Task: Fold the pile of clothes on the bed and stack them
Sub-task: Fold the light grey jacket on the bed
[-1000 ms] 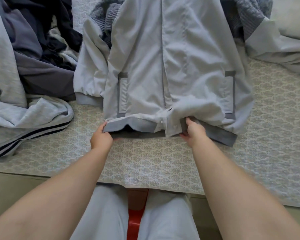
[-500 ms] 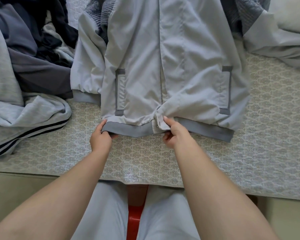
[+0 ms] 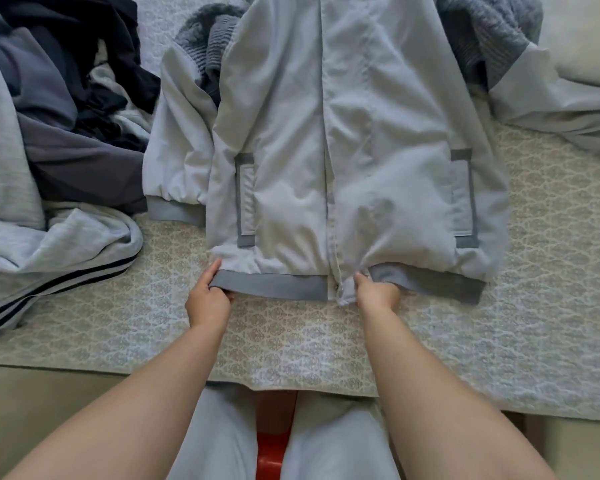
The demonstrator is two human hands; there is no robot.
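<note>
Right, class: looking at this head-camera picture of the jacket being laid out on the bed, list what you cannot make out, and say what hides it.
- Collar and shoulders of the pale grey zip-front jacket: cut off by the top edge.
- Fingertips of the left hand and right hand: tucked under the jacket's dark grey hem band.
- Grey ribbed knit garment: mostly covered by the jacket.
- Heap of dark and grey clothes: overlapping, cut by the left edge, so uncountable.

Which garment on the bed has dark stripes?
The light grey garment at the left edge, beside the left hand. Dark stripes run along its edge; the jacket has only grey trim.
</note>
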